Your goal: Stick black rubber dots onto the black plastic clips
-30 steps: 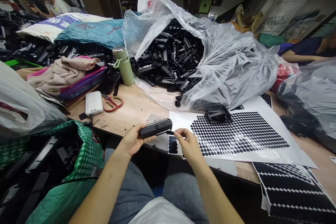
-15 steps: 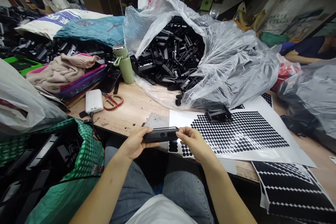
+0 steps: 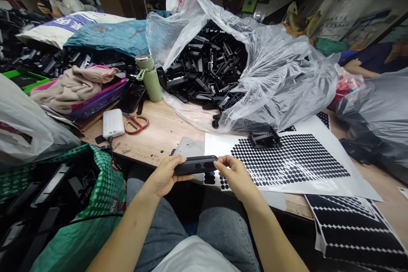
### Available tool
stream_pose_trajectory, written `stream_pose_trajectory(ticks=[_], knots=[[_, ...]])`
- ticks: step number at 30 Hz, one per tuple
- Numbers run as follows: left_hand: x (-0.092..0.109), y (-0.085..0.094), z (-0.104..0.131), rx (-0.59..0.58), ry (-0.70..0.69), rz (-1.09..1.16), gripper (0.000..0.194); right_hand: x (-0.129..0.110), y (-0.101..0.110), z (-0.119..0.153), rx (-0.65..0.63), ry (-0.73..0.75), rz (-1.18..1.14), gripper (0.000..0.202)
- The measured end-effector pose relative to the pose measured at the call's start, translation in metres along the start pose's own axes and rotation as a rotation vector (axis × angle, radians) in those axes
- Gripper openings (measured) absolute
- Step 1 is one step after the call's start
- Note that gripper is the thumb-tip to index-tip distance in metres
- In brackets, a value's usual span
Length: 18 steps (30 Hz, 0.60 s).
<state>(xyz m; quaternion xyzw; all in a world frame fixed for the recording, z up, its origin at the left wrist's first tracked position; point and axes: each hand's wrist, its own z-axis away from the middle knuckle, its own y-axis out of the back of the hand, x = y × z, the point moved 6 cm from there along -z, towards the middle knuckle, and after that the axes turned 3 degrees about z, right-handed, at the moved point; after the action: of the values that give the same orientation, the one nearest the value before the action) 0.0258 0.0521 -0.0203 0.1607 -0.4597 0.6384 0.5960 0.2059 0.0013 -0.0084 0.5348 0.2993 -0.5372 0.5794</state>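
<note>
A long black plastic part (image 3: 196,165) with a carbon-fibre-like pattern and a round spot on its face is held level above the table's front edge. My left hand (image 3: 164,175) grips its left end, thumb on top and fingers beneath. At the right end, my right hand (image 3: 234,174) has thumb and forefinger pinched together against the part; whether something small is between them is hidden. Just right of my hands lies a white sheet (image 3: 219,144) of round black stickers (image 3: 296,157). Another black part (image 3: 265,138) rests on that sheet.
A clear plastic bag (image 3: 280,80) spills many black parts (image 3: 210,68) at the back. Left stand a green bottle (image 3: 151,80), red-handled scissors (image 3: 137,124) and a white power bank (image 3: 113,123). A green bag (image 3: 108,178) of parts sits lower left. Other people are at both far sides.
The part has tilted slightly, so its bright top strip no longer shows. Both hands keep nearly the same place and the same hold.
</note>
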Motion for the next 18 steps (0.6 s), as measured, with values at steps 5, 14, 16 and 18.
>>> stream_pose_trajectory(ticks=[5,14,16,18], knots=[[-0.0017,0.0001,0.0004,-0.001,-0.001,0.007,0.013,-0.0052,0.0015,0.0035,0.044,0.023,0.078,0.022],[-0.0031,-0.0019,0.0023,0.012,0.004,0.035,0.011,-0.0088,0.0008,0.0068,0.107,0.057,0.09,0.022],[-0.0047,-0.0012,0.002,0.027,0.0,0.036,0.01,-0.0076,-0.0005,0.0074,0.138,0.063,0.101,0.021],[-0.0075,0.0002,0.001,0.04,-0.002,0.044,0.011,-0.0054,-0.0024,0.0082,0.161,0.071,0.103,0.02]])
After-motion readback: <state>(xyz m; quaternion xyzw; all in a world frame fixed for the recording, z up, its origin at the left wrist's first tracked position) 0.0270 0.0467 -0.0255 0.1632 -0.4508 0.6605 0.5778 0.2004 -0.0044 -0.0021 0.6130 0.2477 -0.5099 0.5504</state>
